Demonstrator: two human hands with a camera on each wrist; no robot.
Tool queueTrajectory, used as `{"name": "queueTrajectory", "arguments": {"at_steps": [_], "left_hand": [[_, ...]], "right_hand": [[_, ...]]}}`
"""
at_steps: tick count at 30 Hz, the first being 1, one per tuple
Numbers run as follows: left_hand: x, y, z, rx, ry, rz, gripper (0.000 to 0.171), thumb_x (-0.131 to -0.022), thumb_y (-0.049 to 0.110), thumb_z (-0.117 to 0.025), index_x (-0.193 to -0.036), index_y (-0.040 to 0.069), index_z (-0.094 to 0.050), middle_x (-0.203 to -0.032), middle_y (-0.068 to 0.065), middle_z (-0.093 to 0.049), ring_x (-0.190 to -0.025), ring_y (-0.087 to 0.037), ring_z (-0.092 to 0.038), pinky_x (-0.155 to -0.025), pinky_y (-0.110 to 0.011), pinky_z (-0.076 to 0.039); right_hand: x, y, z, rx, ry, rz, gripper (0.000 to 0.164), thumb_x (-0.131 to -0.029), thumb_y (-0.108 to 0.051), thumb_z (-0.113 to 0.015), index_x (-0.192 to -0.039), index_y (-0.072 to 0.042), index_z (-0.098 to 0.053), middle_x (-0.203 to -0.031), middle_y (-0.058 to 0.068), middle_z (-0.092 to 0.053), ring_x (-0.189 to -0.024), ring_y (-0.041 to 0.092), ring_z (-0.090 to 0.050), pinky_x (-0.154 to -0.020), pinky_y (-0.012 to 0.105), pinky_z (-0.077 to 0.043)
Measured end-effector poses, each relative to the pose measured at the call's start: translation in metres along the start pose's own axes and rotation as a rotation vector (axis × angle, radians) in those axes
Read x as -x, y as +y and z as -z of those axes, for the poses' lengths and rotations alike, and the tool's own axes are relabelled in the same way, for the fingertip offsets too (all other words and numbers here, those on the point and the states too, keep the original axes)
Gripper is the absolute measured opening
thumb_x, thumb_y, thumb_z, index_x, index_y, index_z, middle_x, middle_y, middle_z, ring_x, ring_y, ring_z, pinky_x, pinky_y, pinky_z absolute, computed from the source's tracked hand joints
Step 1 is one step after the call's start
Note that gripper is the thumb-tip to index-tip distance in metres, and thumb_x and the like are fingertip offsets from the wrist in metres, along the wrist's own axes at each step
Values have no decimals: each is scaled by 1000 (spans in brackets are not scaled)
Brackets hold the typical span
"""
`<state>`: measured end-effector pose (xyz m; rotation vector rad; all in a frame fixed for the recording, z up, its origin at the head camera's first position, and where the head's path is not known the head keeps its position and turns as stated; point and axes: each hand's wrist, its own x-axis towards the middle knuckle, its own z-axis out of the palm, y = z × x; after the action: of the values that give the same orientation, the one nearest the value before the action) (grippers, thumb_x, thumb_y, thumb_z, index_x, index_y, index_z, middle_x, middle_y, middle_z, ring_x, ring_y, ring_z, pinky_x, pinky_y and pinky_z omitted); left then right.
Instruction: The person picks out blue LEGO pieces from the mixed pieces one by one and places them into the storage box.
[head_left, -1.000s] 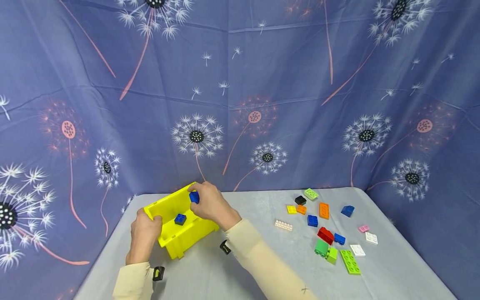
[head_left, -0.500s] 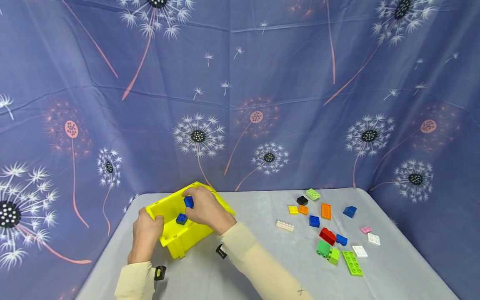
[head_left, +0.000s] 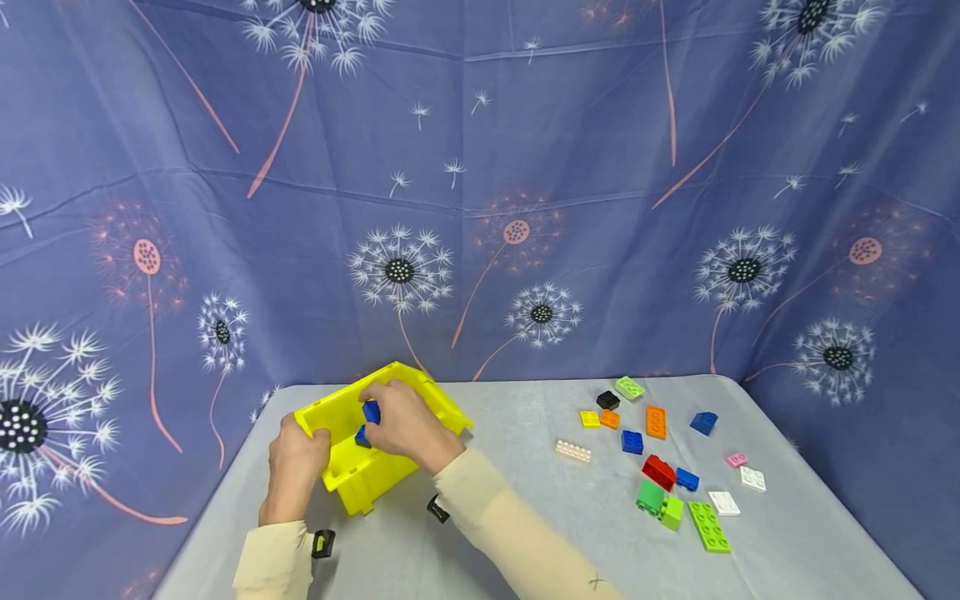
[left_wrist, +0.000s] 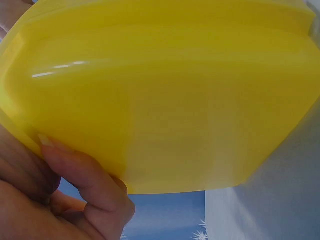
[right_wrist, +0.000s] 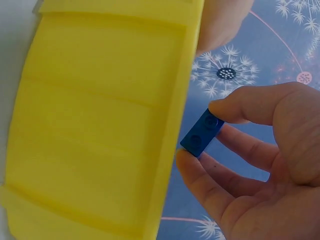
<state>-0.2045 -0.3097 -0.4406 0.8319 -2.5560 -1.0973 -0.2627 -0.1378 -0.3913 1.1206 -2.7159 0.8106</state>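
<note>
A yellow plastic bin stands slanted on the left part of the table, its inside facing up. My left hand grips the bin's left end by the rim, thumb over the edge; in the left wrist view its fingers lie against the outer wall. Over the bin's opening, my right hand pinches a small blue toy brick by its two ends, between thumb and fingertip. Another blue brick lies on the bin floor, partly hidden by the right hand.
Several loose toy bricks are spread over the right side of the grey table, among them a red brick, a long lime brick and a pale studded strip. A patterned blue cloth hangs behind.
My right hand has moved left and slightly down, bringing the pinched blue brick further over the bin, above the brick inside. The left hand keeps its grip on the rim.
</note>
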Motion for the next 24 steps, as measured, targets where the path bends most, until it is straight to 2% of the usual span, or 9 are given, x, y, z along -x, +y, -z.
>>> {"name": "queueTrajectory", "arguments": {"at_steps": [10, 15, 24], "left_hand": [[3, -1, 0, 5, -3, -16, 62, -89, 17, -48, -137, -12, -23, -105, -32, -50, -83, -35, -55, -64, -41, -46], [3, -1, 0, 13, 2, -26, 58, -88, 16, -47, -135, -11, -26, -101, -30, -51, -76, -31, -56, -57, -36, -46], [2, -1, 1, 15, 1, -51, 58, -89, 16, -47, -134, -13, -25, -98, -31, -51, -72, -30, -56, -55, -36, -46]], "right_hand": [[0, 1, -14, 18, -36, -63, 42, -80, -24, -72, -121, -22, -62, -106, -6, -59, -87, 7, -49, -75, 19, -47], [0, 2, -15, 14, -18, -45, 40, -79, -21, -72, -119, -21, -63, -103, -6, -59, -87, 8, -49, -71, 18, -45], [-1, 3, -15, 8, -29, -29, 39, -79, -19, -71, -117, -21, -64, -101, -8, -60, -86, 7, -49, -68, 19, -44]]}}
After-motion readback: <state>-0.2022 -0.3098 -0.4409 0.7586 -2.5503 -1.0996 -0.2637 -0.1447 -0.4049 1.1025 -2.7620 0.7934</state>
